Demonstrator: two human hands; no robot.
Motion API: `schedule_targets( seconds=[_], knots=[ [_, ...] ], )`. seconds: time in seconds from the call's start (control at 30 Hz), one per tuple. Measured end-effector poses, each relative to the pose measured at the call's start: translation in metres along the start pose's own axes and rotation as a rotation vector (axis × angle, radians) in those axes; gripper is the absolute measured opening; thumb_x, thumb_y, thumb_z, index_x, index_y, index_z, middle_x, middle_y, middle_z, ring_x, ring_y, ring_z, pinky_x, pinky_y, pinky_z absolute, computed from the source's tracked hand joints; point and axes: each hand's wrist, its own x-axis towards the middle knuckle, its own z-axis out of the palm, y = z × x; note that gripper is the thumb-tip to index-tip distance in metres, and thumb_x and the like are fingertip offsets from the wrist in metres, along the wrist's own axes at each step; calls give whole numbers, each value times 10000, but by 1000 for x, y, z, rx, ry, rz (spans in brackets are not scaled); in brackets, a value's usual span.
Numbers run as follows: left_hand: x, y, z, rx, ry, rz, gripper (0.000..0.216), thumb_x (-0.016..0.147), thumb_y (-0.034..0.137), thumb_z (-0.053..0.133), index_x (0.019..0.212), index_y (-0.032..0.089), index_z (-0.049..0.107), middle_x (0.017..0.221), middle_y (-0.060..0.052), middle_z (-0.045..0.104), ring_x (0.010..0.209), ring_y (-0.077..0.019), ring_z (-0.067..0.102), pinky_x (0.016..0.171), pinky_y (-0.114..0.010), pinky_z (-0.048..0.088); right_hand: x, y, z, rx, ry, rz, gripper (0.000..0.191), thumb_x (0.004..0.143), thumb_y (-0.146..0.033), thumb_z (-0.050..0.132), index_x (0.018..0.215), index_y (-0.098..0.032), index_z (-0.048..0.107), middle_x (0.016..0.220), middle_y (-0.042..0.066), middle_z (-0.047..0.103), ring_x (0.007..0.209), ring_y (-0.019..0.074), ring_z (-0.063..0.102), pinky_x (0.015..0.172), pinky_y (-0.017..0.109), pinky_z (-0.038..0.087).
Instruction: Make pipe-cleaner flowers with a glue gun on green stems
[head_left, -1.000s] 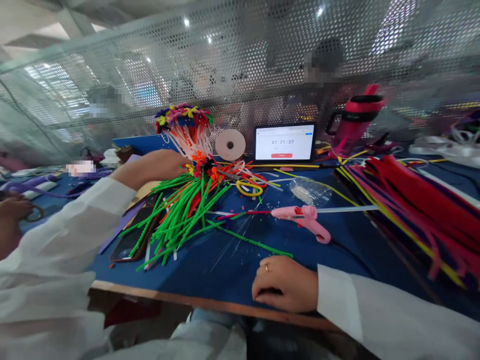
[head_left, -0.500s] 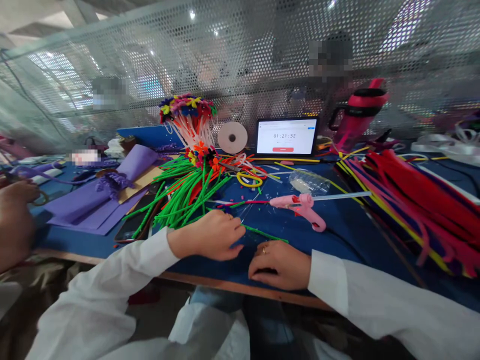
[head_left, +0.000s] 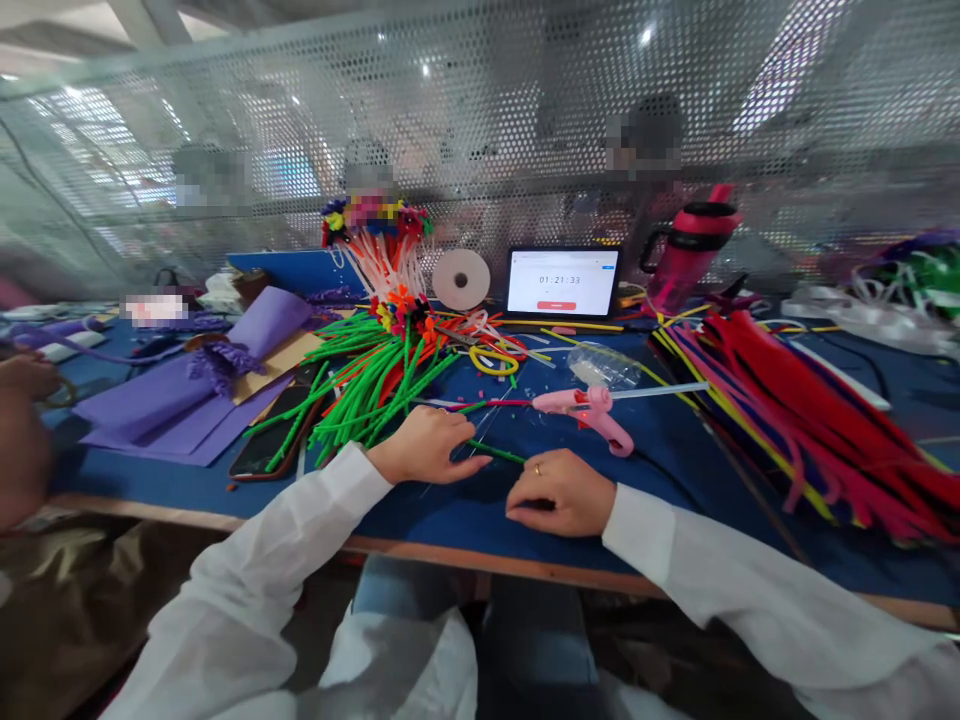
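My left hand (head_left: 429, 445) is over the blue tabletop, palm down, thumb stretched apart from the fingers, with nothing visible in it. To its right, my right hand (head_left: 564, 493), with a ring, rests near the table edge. Its fingers are curled under, and whatever they may hold is hidden. A single green pipe cleaner (head_left: 496, 452) runs between the hands, just behind them. Beyond lies a pink glue gun (head_left: 581, 400) with a clear glue stick in its back. A bundle of green pipe-cleaner stems (head_left: 367, 400) spreads behind my left hand, beside a bunch of colourful pipe-cleaner flowers (head_left: 375, 215).
Red, pink and yellow pipe cleaners (head_left: 810, 400) are heaped at right. Purple wrapping paper (head_left: 165, 410) and a phone (head_left: 277, 450) lie left. A tablet timer (head_left: 562, 282), white ribbon roll (head_left: 460, 280) and pink tumbler (head_left: 690, 245) stand at the back. Another person's hand (head_left: 26, 430) is far left.
My left hand has moved slightly up, its thumb now stretched out further. My right hand has shifted slightly up in view. The whole view has tilted a little.
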Motion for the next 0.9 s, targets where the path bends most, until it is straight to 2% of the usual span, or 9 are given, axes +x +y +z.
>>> schedule_targets(
  seconds=[0.43,0.73,0.9],
  knots=[
    [-3,-13,4,-80,-87,-9,377,873,508,441,727,181,559,668,-17,591,593,-143,570,537,-279,352,-2,-3,12,-19,-37,64,212,873,-326,506,764,-218,652,631,-33,676,571,105,576,590,253,383],
    [-1,-8,12,-155,-57,63,354,874,481,448,700,184,530,632,-4,559,555,-138,547,496,-284,346,-7,-6,7,19,-105,108,255,889,-340,470,753,-218,648,629,-15,670,561,109,551,572,269,352],
    [-3,-7,8,-137,-56,94,355,881,473,438,706,179,534,637,-14,560,567,-129,555,502,-278,354,-11,-6,4,22,-131,94,254,899,-337,463,766,-222,646,635,-15,665,568,107,550,567,272,347]
  ],
)
